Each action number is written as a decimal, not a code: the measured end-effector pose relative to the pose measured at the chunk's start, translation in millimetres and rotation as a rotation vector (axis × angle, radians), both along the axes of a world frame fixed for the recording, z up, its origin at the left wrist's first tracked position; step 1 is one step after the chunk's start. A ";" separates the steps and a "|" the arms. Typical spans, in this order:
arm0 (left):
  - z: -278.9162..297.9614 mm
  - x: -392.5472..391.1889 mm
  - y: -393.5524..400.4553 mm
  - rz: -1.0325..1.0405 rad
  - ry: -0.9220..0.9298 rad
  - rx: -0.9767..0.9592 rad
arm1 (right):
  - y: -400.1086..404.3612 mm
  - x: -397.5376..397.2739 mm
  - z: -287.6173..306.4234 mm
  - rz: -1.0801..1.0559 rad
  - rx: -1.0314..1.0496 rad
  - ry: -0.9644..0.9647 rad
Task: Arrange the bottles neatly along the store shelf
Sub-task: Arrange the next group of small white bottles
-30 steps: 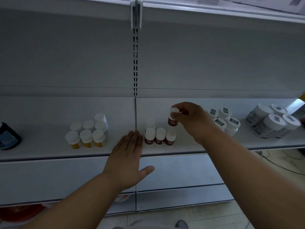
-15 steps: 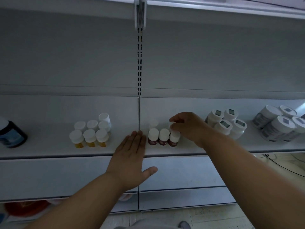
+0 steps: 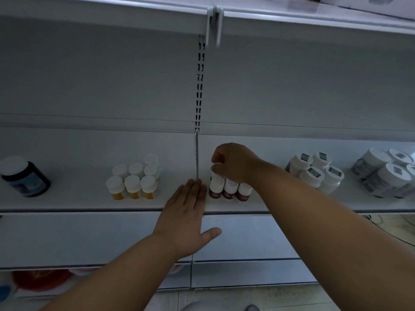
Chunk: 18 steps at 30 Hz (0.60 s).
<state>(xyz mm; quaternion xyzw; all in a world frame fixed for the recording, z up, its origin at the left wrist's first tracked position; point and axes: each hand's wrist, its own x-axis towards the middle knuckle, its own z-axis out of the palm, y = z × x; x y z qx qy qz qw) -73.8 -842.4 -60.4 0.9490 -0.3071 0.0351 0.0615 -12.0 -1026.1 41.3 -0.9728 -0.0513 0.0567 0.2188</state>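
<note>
On the shelf (image 3: pixel 67 203), my right hand (image 3: pixel 233 162) curls over the upright red bottles (image 3: pixel 229 189), grip hidden; left hand (image 3: pixel 186 218) lies flat, fingers straight, just left.

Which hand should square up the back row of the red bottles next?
Right. The right hand is already curled over the back of the red bottles; the left hand lies flat on the shelf edge beside them.
</note>
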 end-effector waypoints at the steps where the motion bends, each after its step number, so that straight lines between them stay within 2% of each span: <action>1: -0.4 0.2 0.2 -0.002 -0.003 -0.009 | 0.8 0.2 0.0 0.007 -0.012 -0.005; 6: -0.3 0.5 -0.1 -0.011 0.012 -0.010 | 0.3 -1.2 -2.0 0.048 -0.082 -0.050; 9: 1.3 0.0 -0.4 -0.011 0.004 -0.013 | -0.1 1.2 -2.9 0.081 -0.198 -0.039; 11: 2.7 -1.0 -0.1 -0.011 0.011 -0.003 | 0.0 0.6 1.7 0.053 -0.194 -0.106; 13: 2.6 -1.5 0.4 -0.012 0.015 0.006 | 0.9 -7.3 13.7 -0.069 -0.004 -0.234; 15: 3.4 -1.2 0.2 -0.013 0.010 -0.015 | 3.3 -23.8 26.3 -0.215 0.309 -0.292; 17: 3.8 -1.2 0.0 -0.010 0.014 -0.013 | 7.5 -46.2 33.7 -0.295 0.711 -0.215; 18: 4.2 -1.7 0.1 -0.010 0.021 -0.006 | 9.5 -57.5 36.0 -0.308 0.968 -0.110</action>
